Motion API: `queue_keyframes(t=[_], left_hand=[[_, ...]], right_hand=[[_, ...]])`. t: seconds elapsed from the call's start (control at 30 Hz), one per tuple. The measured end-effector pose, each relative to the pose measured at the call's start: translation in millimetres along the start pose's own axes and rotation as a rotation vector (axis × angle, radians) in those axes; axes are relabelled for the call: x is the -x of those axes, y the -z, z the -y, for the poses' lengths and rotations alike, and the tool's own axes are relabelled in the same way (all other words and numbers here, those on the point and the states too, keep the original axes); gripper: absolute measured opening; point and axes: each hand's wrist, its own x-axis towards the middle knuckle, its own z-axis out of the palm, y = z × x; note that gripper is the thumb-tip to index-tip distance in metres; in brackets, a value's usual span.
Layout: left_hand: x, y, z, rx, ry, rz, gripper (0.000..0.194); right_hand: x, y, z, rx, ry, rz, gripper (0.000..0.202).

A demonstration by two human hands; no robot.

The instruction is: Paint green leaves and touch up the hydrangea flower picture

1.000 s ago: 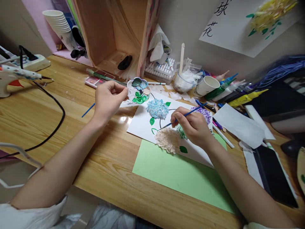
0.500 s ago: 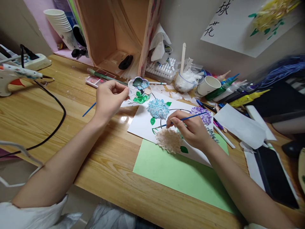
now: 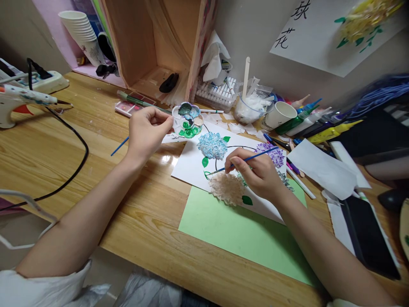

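Observation:
My left hand (image 3: 148, 130) pinches the rim of a small flower-shaped paint palette (image 3: 195, 131) with green, dark, blue and pale paint in its wells. In my right hand (image 3: 251, 170) is a thin blue paintbrush (image 3: 260, 154), its tip on the white paper (image 3: 188, 168) beside a green leaf outline. The paper carries a blue textured flower (image 3: 212, 146), a beige one (image 3: 226, 188) and a purple one (image 3: 270, 153), with green leaves and dark stems. My right hand hides part of the picture. Under the white paper lies a green sheet (image 3: 236, 238).
A second blue brush (image 3: 119, 146) lies left of my left wrist. A glue gun (image 3: 28, 100) and its black cable (image 3: 84, 149) are at the left. Behind the paper stand a paper cup (image 3: 279, 116), a plastic cup (image 3: 252, 108) and paint bottles (image 3: 306, 119). A dark tablet-like object (image 3: 370, 234) lies right.
The brush tip has shifted slightly right and down along the leaf outline, whose green line looks longer. My right hand moved a little with it; my left hand and the palette stayed nearly still.

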Motion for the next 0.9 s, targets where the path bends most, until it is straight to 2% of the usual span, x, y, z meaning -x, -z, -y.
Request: queue_keyframes(t=[0.1, 0.3, 0.5, 0.9], left_hand=[[0.1, 0.0, -0.4, 0.003, 0.002, 0.002, 0.007], [-0.1, 0.2, 0.4, 0.009, -0.001, 0.002, 0.007], [-0.7, 0.2, 1.6, 0.0, 0.0, 0.012, 0.008], [0.2, -0.1, -0.8, 0.014, -0.011, 0.005, 0.008]], right_hand=[[0.3, -0.4, -0.1, -0.003, -0.021, -0.041, 0.036], [0.7, 0.0, 0.2, 0.01, -0.019, 0.02, 0.037], [1.1, 1.2, -0.8, -0.004, -0.017, -0.046, 0.035], [-0.1, 2.5, -1.1, 0.047, 0.028, -0.017, 0.034]])
